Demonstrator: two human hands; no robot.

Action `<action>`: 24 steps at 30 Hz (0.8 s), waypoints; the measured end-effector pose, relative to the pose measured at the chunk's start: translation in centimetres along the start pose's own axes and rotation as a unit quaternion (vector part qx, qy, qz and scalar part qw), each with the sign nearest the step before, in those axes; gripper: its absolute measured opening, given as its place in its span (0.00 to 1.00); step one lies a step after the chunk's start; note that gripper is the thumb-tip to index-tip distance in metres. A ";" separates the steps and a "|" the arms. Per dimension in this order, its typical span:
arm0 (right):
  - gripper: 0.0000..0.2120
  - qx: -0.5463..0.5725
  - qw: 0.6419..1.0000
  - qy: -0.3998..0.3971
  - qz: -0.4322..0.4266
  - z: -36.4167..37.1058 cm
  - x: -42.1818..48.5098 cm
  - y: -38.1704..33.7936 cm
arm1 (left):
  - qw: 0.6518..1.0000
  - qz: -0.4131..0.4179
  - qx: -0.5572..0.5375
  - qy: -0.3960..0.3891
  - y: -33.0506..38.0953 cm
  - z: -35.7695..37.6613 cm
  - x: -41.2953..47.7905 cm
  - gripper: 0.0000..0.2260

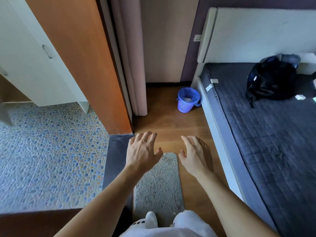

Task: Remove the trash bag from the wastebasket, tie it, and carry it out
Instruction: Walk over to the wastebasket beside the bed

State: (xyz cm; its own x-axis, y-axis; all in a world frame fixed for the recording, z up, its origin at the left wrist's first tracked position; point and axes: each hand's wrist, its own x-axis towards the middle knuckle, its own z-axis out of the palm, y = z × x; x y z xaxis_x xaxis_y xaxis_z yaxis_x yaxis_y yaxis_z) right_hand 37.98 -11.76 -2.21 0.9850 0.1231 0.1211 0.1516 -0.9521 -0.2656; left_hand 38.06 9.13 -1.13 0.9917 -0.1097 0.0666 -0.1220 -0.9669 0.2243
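- Head view: a strip of wooden floor (164,120) runs ahead between an orange door (82,57) on the left and the bed (266,134) on the right; a grey mat (160,182) lies underfoot.
- The purple wastebasket (185,104) stands at the far end, just beside the bed corner, lined with a blue trash bag (188,93) holding some pale trash.
- The left hand (142,152) and right hand (196,155) hover with fingers spread, holding nothing, well apart from the wastebasket.
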 end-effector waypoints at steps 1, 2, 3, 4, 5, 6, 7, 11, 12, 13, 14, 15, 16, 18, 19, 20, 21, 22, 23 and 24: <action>0.24 0.001 1.000 0.002 0.003 0.2 1.1 0.2 | 1.000 0.000 0.000 -0.001 -0.1 0.2 1.0 0.26; 0.24 0.004 1.000 0.004 0.005 0.5 2.1 0.5 | 1.000 0.000 0.001 -0.003 -0.2 0.3 2.1 0.26; 0.24 0.007 1.000 0.005 0.007 0.7 3.2 0.7 | 1.000 -0.001 0.002 -0.003 -0.3 0.5 3.1 0.26; 0.24 0.009 1.000 0.005 0.007 1.0 4.2 1.0 | 1.000 -0.001 0.002 -0.003 -0.4 0.8 4.2 0.25; 0.24 0.010 1.000 0.005 0.007 1.3 5.4 1.3 | 1.000 -0.001 0.003 -0.001 -0.5 0.9 5.4 0.25; 0.24 0.012 1.000 0.005 0.005 1.6 6.7 1.6 | 1.000 -0.002 0.005 0.001 -0.6 1.1 6.8 0.25; 0.24 0.014 1.000 0.005 0.003 1.9 8.1 2.0 | 1.000 -0.003 0.006 0.004 -0.6 1.2 8.2 0.25; 0.24 0.025 1.000 0.000 0.003 3.0 14.2 4.0 | 1.000 -0.010 0.009 0.012 -0.3 1.7 14.7 0.25; 0.24 0.026 1.000 -0.003 0.002 3.1 15.7 4.6 | 1.000 -0.012 0.008 0.012 -0.1 1.8 16.4 0.25; 0.24 0.025 1.000 -0.007 0.001 3.2 17.3 5.3 | 1.000 -0.015 0.008 0.011 0.1 1.9 18.1 0.26; 0.24 0.025 1.000 -0.010 0.000 3.2 18.9 6.0 | 1.000 -0.017 0.010 0.010 0.4 2.0 19.9 0.26; 0.24 0.027 1.000 -0.009 -0.002 3.1 20.5 6.8 | 1.000 -0.018 0.012 0.008 0.8 2.0 21.8 0.26; 0.24 0.029 1.000 -0.009 -0.003 3.0 22.3 7.6 | 1.000 -0.020 0.013 0.006 1.1 2.0 23.7 0.26; 0.24 0.028 1.000 -0.010 -0.005 2.8 25.8 9.3 | 1.000 -0.023 0.017 0.007 1.8 2.0 27.3 0.25; 0.24 0.027 1.000 -0.010 -0.007 2.7 27.5 10.1 | 1.000 -0.024 0.018 0.010 2.2 2.0 29.0 0.25; 0.24 0.029 0.999 -0.010 -0.008 2.7 29.2 10.9 | 0.999 -0.024 0.019 0.014 2.5 2.0 30.5 0.24; 0.24 0.034 0.999 -0.011 -0.007 2.7 30.7 11.5 | 0.999 -0.025 0.020 0.018 2.7 2.1 32.0 0.23; 0.24 0.039 0.999 -0.012 -0.005 2.7 32.1 12.0 | 0.999 -0.025 0.022 0.020 3.0 2.1 33.3 0.23; 0.25 0.041 0.999 -0.014 -0.005 2.8 33.3 12.5 | 0.999 -0.026 0.022 0.018 3.2 2.2 34.5 0.23; 0.25 0.041 0.999 -0.018 -0.004 2.9 34.4 13.0 | 0.999 -0.028 0.021 0.015 3.5 2.3 35.6 0.23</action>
State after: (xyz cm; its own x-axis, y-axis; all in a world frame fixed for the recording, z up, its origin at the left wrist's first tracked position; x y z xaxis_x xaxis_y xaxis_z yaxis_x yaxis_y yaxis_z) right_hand 74.04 -19.07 -4.28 0.9858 0.1426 0.0891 0.1647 -0.9253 -0.3416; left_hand 73.02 1.35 -0.23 0.9953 -0.0481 0.0844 -0.0633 -0.9804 0.1866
